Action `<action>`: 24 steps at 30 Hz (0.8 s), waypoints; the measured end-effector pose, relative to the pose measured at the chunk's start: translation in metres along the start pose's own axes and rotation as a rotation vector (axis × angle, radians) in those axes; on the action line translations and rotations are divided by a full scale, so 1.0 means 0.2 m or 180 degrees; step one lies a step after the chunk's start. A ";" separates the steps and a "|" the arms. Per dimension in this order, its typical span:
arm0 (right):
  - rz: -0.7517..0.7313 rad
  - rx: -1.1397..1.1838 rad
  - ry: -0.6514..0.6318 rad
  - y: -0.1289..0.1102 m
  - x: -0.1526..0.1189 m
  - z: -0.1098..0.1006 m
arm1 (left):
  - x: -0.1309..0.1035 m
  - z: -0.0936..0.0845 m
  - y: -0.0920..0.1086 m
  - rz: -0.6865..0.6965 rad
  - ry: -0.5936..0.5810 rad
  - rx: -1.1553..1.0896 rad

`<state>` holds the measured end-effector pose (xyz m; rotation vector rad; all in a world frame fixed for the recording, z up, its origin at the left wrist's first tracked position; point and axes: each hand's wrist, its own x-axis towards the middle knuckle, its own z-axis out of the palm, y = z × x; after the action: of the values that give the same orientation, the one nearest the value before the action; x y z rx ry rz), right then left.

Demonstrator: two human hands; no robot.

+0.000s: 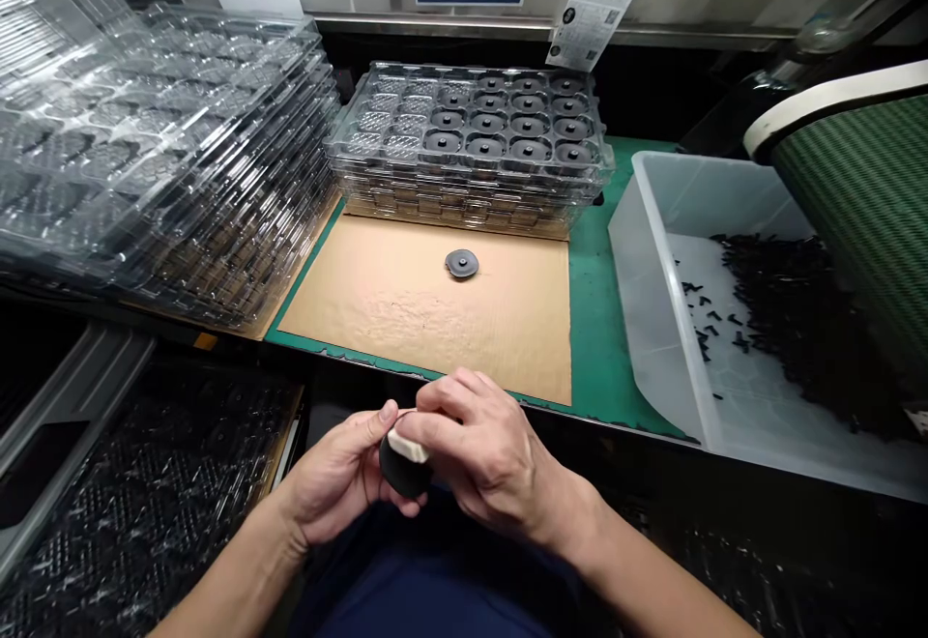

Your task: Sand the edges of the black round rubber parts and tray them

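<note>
1 blk round disc [402,476] is clamped in L hand [340,477]; 1 small white block [407,446] is pinched in R hand [487,437], against disc; 1 dk-grey round disc [462,264] is seen on 1 brown cardboard sheet [522,329].

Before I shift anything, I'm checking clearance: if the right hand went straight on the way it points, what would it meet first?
Most likely the dark disc held in the left hand; the pale block held by the right hand overlaps it in view, though depth is unclear.
</note>
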<state>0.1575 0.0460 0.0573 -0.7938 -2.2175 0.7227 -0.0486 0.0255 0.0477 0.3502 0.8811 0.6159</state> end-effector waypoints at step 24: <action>0.0989 -0.0249 0.0723 -0.03 0.04 0.04 | -0.01 0.00 0.03 0.1251 0.0443 -0.0139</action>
<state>0.1452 0.0455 0.0604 -1.2155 -1.9493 0.6561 -0.0519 0.0282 0.0513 0.4495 0.9374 1.0311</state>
